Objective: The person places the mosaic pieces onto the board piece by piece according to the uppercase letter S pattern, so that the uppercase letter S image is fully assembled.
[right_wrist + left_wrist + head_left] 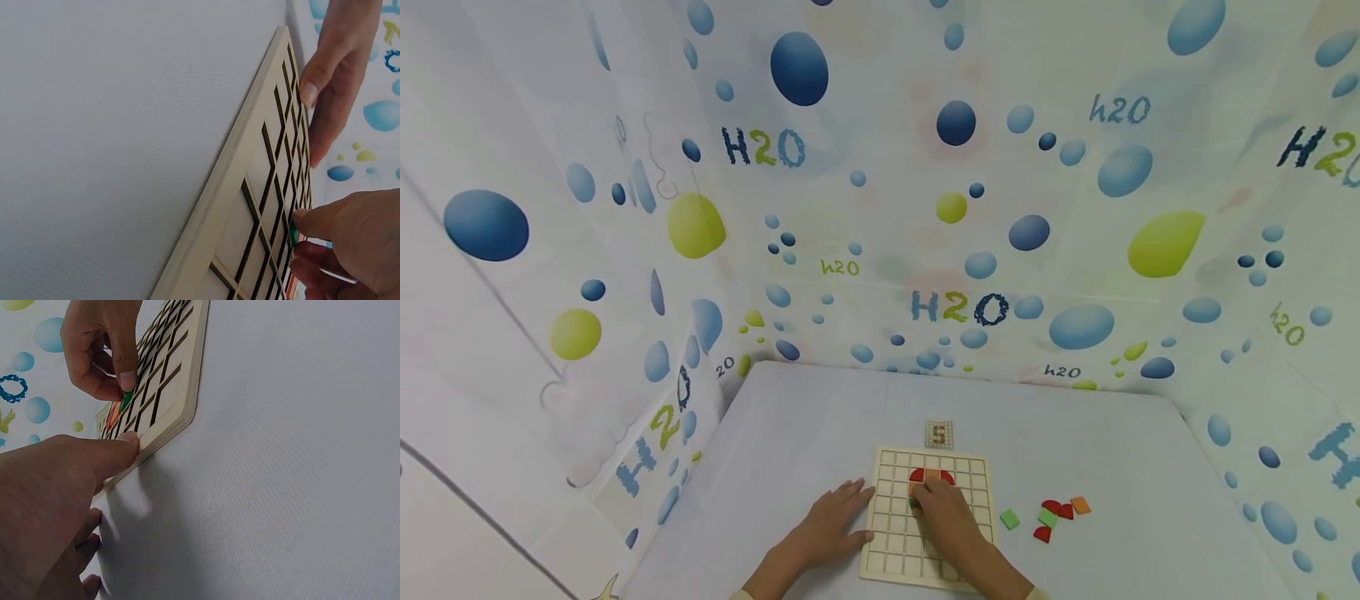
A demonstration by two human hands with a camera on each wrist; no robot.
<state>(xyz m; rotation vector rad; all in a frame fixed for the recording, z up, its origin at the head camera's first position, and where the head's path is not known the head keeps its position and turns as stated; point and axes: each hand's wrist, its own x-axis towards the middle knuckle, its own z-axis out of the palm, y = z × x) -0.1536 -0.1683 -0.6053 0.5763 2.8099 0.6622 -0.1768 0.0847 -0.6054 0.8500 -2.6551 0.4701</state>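
A pale wooden grid board (891, 546) lies on the white table. My left hand (831, 525) rests against its left side, fingers extended, with the thumb touching the rim in the left wrist view. Over the middle of the grid, my right hand (947, 512) pinches a small dark green tile (127, 400) between thumb and fingers, down at a grid cell. Just beyond those fingers, red rounded tiles (917, 475) and an orange tile (932, 474) sit in a row on the board. The right hand partly covers the tiles under it.
Behind the board lies a small pattern card (938, 434) with a brown figure on a grid. To the right are loose tiles: a light green square (1010, 518), an orange square (1080, 505), and several more red and green ones. A patterned curtain (880, 217) surrounds the table.
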